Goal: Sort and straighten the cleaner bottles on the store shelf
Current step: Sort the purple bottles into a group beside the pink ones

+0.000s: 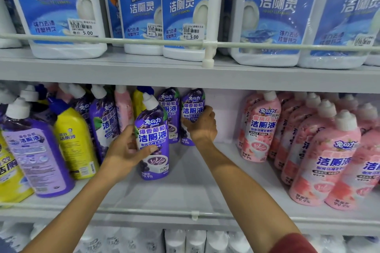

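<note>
Both hands (125,150) gripping purple bottles (153,135)

Front purple bottle (153,139): violet wrap, white cap, white and blue lettering, dark grape cluster and a swirled purple bowl low on the label. Rear purple bottle (192,109): same violet print. Yellow bottle (74,139): plain bright yellow, blue cap. Pink bottles (320,154): pale pink with blossom pattern, white caps, blue lettering, pink swirl motif. Upper-shelf jugs (61,6): white plastic, blue labels with orange tops, white price stickers with black barcodes. Shelf (185,187): flat white-grey, pale rail along the front. Sleeve (292,244) at lower right: dull red.
</note>
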Demonstrator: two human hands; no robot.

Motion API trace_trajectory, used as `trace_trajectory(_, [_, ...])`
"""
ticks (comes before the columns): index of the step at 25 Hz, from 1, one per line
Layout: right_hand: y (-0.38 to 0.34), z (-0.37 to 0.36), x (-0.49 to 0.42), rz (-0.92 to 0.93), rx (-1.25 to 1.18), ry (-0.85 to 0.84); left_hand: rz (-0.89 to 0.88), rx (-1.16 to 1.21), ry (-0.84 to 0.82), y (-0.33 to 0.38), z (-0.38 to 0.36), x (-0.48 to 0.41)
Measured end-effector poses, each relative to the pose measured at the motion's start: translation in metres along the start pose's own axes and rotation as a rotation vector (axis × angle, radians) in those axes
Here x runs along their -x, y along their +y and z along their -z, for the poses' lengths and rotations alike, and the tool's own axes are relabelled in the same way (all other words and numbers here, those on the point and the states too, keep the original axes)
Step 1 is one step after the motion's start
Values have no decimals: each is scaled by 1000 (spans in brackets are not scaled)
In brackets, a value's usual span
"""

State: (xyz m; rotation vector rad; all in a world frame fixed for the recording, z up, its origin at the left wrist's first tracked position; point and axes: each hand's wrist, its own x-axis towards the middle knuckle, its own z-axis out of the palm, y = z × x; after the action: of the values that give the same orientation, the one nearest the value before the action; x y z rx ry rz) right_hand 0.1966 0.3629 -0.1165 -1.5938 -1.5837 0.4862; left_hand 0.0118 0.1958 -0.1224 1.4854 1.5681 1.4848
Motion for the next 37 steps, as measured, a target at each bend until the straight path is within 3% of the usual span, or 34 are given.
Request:
trace_trajectory(9, [2, 1, -2, 22, 36, -16, -8, 9, -23, -1, 7, 2])
trace_trajectory(15, [6, -1, -6, 45, -104, -64, 15, 11, 6, -8, 3, 2])
trace_trajectory(25, [21, 13, -19, 108, -105, -128, 59, 100, -83, -5, -11, -1])
trace_trajectory(30, [25, 43, 9, 112, -458, -155, 73, 86, -135, -5, -13, -6])
trace_trajectory(31, [26, 51, 20, 141, -559, -193, 74, 85, -146, -4, -14, -7])
trace_trajectory(33, [24, 65, 42, 193, -687, -441, 79, 98, -175, 3, -20, -8])
trace_trajectory(35, [23, 73, 58, 248, -670, -642, 72, 132, -235, 8, -33, -6])
trace_trajectory(37, [26, 74, 65, 279, -624, -650, 44, 120, -278, 14, -43, -2])
